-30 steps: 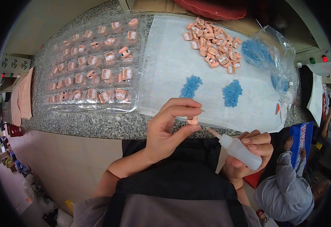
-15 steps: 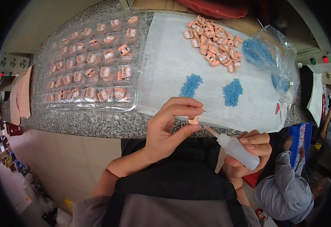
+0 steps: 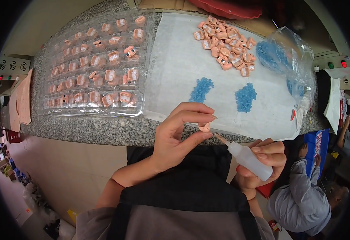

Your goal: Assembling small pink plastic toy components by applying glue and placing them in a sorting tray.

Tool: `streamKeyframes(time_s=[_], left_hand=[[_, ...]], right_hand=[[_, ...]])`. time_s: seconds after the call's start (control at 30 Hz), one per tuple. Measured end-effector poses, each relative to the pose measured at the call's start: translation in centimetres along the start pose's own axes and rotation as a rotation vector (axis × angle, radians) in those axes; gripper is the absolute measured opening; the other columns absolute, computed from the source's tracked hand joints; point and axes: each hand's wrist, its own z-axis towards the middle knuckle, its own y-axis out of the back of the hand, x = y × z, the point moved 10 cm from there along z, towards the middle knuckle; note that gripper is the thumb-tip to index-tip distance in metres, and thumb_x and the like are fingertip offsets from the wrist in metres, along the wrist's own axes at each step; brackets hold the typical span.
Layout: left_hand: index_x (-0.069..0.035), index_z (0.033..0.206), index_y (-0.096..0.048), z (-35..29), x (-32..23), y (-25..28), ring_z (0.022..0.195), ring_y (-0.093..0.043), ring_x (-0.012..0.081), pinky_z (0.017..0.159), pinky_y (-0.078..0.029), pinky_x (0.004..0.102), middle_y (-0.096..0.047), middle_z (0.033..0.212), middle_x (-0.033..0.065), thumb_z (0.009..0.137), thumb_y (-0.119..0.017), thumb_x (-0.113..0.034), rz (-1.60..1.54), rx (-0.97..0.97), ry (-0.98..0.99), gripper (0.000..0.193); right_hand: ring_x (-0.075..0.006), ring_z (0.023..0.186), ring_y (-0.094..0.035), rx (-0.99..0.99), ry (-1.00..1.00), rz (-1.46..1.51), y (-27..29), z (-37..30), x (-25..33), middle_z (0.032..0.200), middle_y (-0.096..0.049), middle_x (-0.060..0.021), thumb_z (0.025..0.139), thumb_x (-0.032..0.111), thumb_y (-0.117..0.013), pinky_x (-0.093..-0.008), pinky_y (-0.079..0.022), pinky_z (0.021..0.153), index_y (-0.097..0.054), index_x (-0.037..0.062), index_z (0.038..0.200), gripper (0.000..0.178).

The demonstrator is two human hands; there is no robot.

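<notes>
My left hand pinches a small peach-coloured plastic piece between thumb and fingers, just in front of the counter edge. My right hand grips a small white squeeze bottle whose thin nozzle tip touches the piece. On a white sheet on the counter lie a heap of the same peach pieces and two small piles of blue beads.
Clear plastic blister trays holding several peach pieces cover the granite counter at left. A clear bag with blue beads lies at right. A person in grey sits below right. A switch box hangs at far left.
Both hands stay nearly still; the bottle's nozzle has stayed pressed against the piece, shifting only slightly.
</notes>
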Motion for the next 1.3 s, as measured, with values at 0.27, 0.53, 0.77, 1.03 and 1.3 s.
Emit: streamKeyframes(time_s=[0.27,0.53,0.77,1.03,1.3], left_hand=[[0.001,0.095,-0.050,0.2,0.5,1.5,0.089,-0.047,0.0147,0.077,-0.038,0.0248,-0.047,0.103,0.0133,0.066,-0.057,0.010,0.071,-0.077,0.015,0.031],[0.001,0.094,-0.048,-0.8,-0.1,4.6,0.087,-0.046,0.0126,0.076,-0.038,0.0243,-0.046,0.104,0.0141,0.067,-0.057,0.010,0.019,-0.226,0.025,0.030],[0.001,0.094,-0.049,-1.5,-0.4,4.3,0.090,-0.046,0.0149,0.077,-0.038,0.0257,-0.046,0.104,0.0145,0.067,-0.058,0.010,0.031,-0.171,0.022,0.030],[0.000,0.094,-0.050,-1.8,0.0,4.7,0.090,-0.046,0.0146,0.077,-0.037,0.0258,-0.046,0.103,0.0130,0.067,-0.057,0.010,0.010,-0.153,0.040,0.030],[0.000,0.094,-0.051,0.3,-0.5,2.6,0.089,-0.048,0.0148,0.077,-0.038,0.0248,-0.046,0.103,0.0122,0.066,-0.058,0.010,0.061,-0.066,-0.023,0.031]], right_hand=[[-0.0129,0.060,-0.051,-0.121,-0.140,0.182,2.4,0.6,-2.7,0.078,-0.048,-0.0064,0.061,0.010,-0.071,-0.0225,-0.045,0.054,-0.043,0.0062,0.082,0.036],[-0.0201,0.068,-0.054,0.090,-0.644,0.207,-2.7,1.0,-11.6,0.078,-0.048,-0.0079,0.067,-0.004,-0.055,-0.0272,-0.044,0.055,-0.040,0.0021,0.086,0.024],[-0.0201,0.065,-0.054,0.257,-0.317,-0.729,-5.9,4.2,-11.2,0.069,-0.050,-0.0082,0.069,0.001,-0.056,-0.0296,-0.042,0.057,-0.047,-0.0001,0.080,0.014],[-0.0176,0.061,-0.052,0.269,-0.424,-0.611,-5.9,3.1,-12.5,0.069,-0.052,-0.0072,0.069,0.002,-0.056,-0.0290,-0.040,0.053,-0.052,-0.0003,0.073,0.006],[-0.0182,0.059,-0.050,0.088,-0.811,0.600,-6.3,0.0,-12.0,0.068,-0.052,-0.0114,0.067,-0.003,-0.056,-0.0279,-0.041,0.053,-0.050,0.0012,0.076,0.012]])
